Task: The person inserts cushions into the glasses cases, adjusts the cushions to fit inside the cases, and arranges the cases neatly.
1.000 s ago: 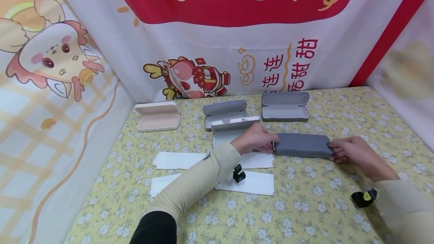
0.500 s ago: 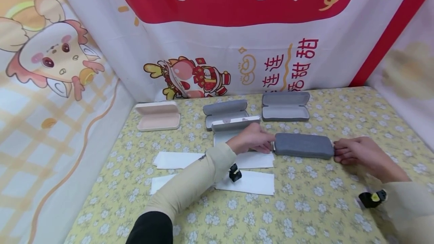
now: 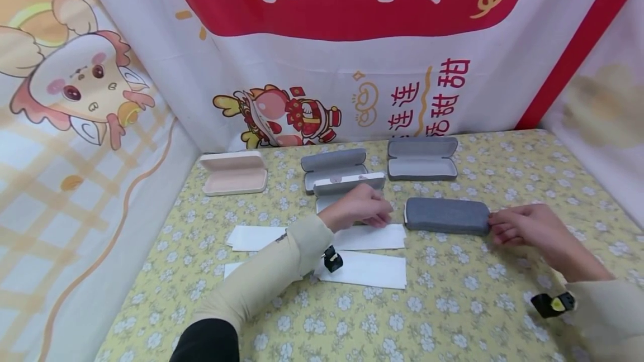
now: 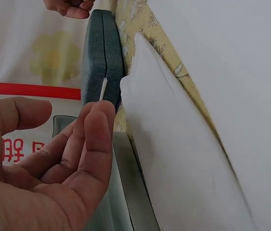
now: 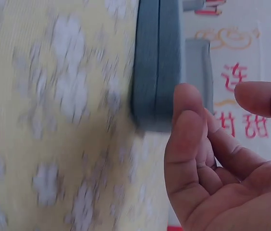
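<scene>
A closed blue-grey glasses case (image 3: pixel 446 215) lies on the flowered cloth between my two hands. From the seam at its left end pokes a thin white strip (image 4: pixel 104 88), close beyond my left fingertips in the left wrist view. My left hand (image 3: pixel 358 205) hovers left of that end, over the upper white folded cloth (image 3: pixel 374 237), its fingers loosely bent and the thumb apart. Close to the right end of the case is my right hand (image 3: pixel 525 230); in the right wrist view its fingertips (image 5: pixel 187 98) overlap the case's corner, and the thumb stands away with nothing in between.
Behind stand open glasses cases: a cream one (image 3: pixel 235 180), a grey one (image 3: pixel 334 161) and another grey one (image 3: pixel 422 167). An open case with a white-edged lid (image 3: pixel 347 182) sits partly behind my left hand. A second white cloth (image 3: pixel 369 270) lies in front.
My left hand has drawn away to the left from the case's left end. The right hand shifted slightly right, then came back toward the right end; the case stays nearly in place.
</scene>
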A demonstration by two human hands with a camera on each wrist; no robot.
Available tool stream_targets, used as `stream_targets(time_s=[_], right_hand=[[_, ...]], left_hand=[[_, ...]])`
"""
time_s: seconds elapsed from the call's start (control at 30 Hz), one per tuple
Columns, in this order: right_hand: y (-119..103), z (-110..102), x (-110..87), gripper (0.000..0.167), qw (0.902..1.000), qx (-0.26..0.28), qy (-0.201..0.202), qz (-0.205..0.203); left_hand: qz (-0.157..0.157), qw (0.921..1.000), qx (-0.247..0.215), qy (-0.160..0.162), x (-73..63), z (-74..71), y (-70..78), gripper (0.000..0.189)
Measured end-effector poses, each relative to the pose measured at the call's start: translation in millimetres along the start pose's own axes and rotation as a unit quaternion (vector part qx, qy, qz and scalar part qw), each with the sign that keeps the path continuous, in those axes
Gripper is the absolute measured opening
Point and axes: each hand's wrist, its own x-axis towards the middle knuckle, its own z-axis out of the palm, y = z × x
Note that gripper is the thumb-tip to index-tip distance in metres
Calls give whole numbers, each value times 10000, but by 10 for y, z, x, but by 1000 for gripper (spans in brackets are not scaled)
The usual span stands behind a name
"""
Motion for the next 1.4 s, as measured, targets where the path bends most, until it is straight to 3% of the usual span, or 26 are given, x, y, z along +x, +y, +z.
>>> stream_targets(time_s=[0.27,0.73,1.07,1.4], right_hand=[[-129,256,-54,43,9996,-115,-216,-151],[-217,633,-35,36,9979,-120,-622,-119],[-317,838,-30,30,9938,38,-977,-532],[-383,1026,18,29,9909,-81,-1151,-692]], left_hand=[[-220,9997,72,122,-143,-75,-74,19],[-89,9990,442,46,-455,-270,-232,19],[-3,9983,579,-71,-705,-405,-333,21],[-93,9971,706,279,-981,-571,-471,20]])
